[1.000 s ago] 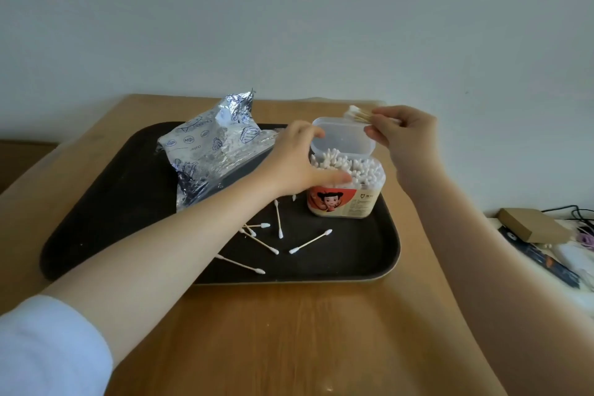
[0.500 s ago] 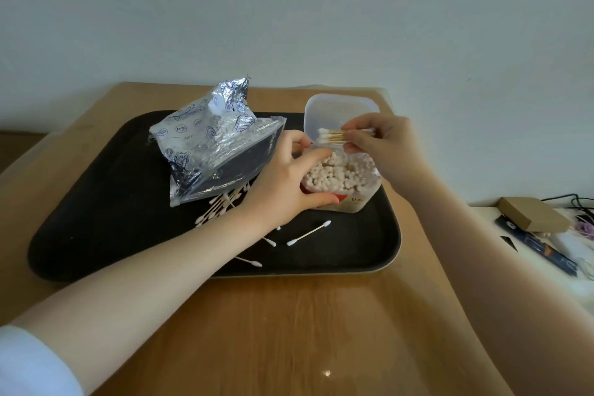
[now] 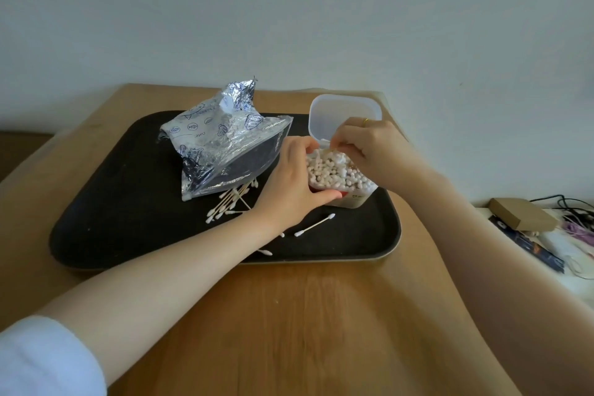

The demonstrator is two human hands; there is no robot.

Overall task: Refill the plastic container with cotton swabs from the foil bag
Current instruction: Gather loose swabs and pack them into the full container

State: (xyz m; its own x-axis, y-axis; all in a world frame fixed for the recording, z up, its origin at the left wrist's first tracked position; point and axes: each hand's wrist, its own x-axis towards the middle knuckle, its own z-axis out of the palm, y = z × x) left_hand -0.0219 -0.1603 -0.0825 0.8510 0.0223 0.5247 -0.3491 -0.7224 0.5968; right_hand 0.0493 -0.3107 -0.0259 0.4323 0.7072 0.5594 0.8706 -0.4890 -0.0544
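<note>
The plastic container [image 3: 356,198], packed with upright cotton swabs, stands at the right of the black tray [image 3: 128,209] with its hinged lid [image 3: 344,112] open at the back. My left hand [image 3: 289,183] grips the container's left and front side. My right hand [image 3: 369,151] pinches a few swabs and holds them down among the white tips in the container. The crumpled foil bag [image 3: 221,141] lies left of the container. A loose bunch of swabs [image 3: 231,201] spills out at the bag's front edge.
Single swabs [image 3: 315,225] lie scattered on the tray in front of the container. The tray sits on a wooden table [image 3: 289,331]. Off the table's right edge lie a small cardboard box [image 3: 522,219], cables and other clutter.
My right hand has come down from above the lid and pushed its pinched swabs into the container. The left hand has kept its grip on the container.
</note>
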